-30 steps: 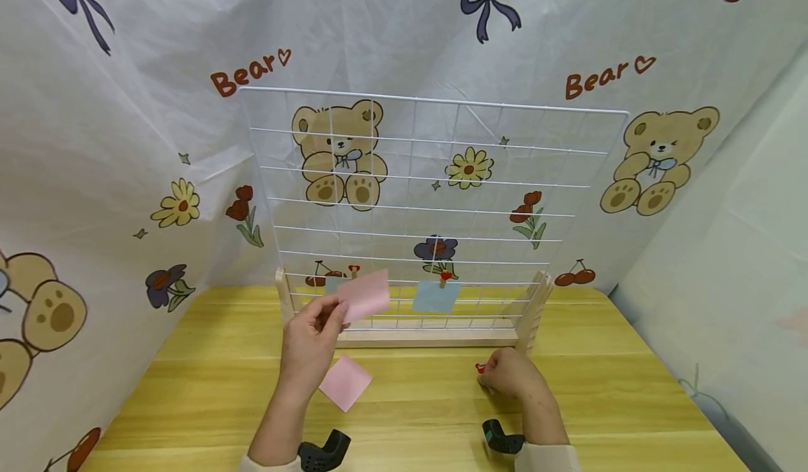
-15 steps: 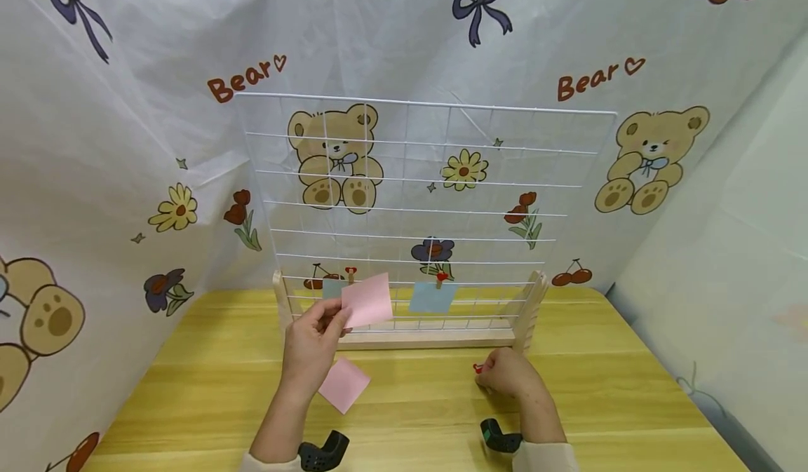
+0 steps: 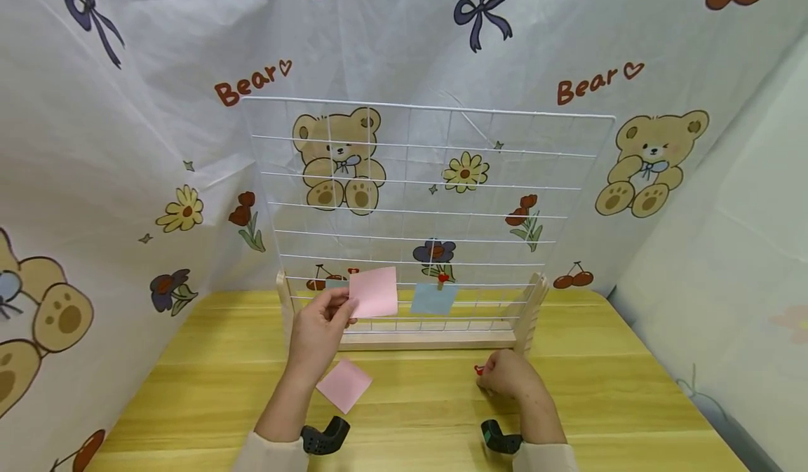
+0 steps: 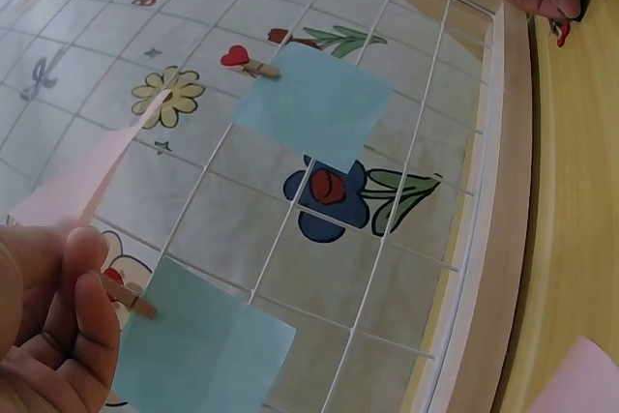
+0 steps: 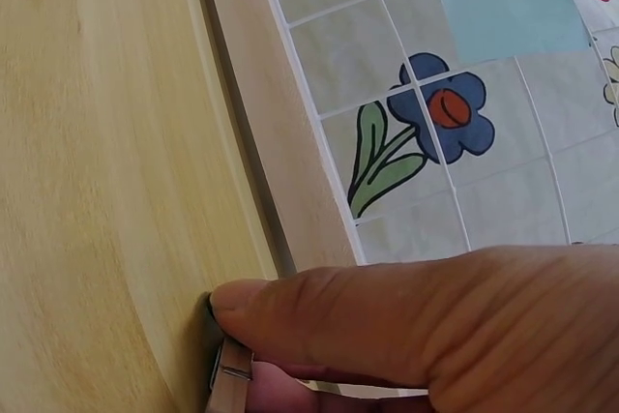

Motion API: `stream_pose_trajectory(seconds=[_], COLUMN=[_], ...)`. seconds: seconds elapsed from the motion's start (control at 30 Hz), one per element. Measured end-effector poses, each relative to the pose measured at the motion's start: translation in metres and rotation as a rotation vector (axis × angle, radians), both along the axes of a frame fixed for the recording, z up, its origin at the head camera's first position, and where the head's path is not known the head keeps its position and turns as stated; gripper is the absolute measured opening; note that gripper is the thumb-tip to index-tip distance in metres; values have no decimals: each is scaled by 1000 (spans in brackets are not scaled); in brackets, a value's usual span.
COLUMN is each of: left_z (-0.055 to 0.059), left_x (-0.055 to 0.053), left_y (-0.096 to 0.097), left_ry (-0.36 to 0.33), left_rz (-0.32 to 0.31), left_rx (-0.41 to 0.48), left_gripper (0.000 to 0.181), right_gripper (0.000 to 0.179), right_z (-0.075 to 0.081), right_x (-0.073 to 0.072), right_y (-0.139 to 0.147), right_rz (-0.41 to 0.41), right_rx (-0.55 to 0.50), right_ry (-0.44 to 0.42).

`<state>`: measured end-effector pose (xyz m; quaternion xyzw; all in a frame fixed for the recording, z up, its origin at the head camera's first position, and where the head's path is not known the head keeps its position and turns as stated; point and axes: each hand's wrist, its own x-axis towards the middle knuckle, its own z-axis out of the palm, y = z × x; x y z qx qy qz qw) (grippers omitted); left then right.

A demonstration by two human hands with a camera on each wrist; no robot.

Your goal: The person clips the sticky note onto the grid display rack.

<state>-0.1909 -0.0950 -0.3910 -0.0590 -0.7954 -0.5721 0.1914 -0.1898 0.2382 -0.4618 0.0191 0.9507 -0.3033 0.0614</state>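
Note:
Between thumb and fingers, my left hand (image 3: 320,325) pinches a pink sticky note (image 3: 374,292) in front of the wire grid's lower left part. My right hand (image 3: 510,374) is low over the table by the grid's right foot. It pinches a small wooden clothespin (image 5: 230,374) whose red heart (image 3: 479,369) shows past the fingers. Two blue notes hang on the grid: the right one (image 3: 434,299) under a heart clothespin (image 3: 442,281), the left one (image 4: 203,345) under another clothespin (image 4: 128,294), partly hidden in the head view by the held note. A second pink note (image 3: 344,386) lies on the table.
The white wire grid (image 3: 404,207) stands upright in a wooden base (image 3: 429,340) on the wood-grain table (image 3: 416,423). Behind it hangs a white cloth (image 3: 404,37) printed with bears and flowers. Black devices (image 3: 325,435) are strapped at both wrists.
My left hand has moved slightly right and up with the pink note, which now faces the head camera more squarely. The right hand keeps its place by the table with the clothespin.

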Motion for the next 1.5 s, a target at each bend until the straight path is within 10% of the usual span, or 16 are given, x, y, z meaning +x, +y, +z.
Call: stream_pose_trajectory(seconds=[1.03, 1.5], left_z=[32, 39], left_x=[-26, -31], left_y=[18, 19], left_ry=[-12, -9], left_rz=[-42, 33], left_rx=[55, -48], left_gripper=[21, 26], right_gripper=[20, 17], right_z=[0, 12], right_x=[1, 5], right_y=[0, -8], right_rz=[34, 74], right_rx=[-12, -13], right_ry=[-13, -38])
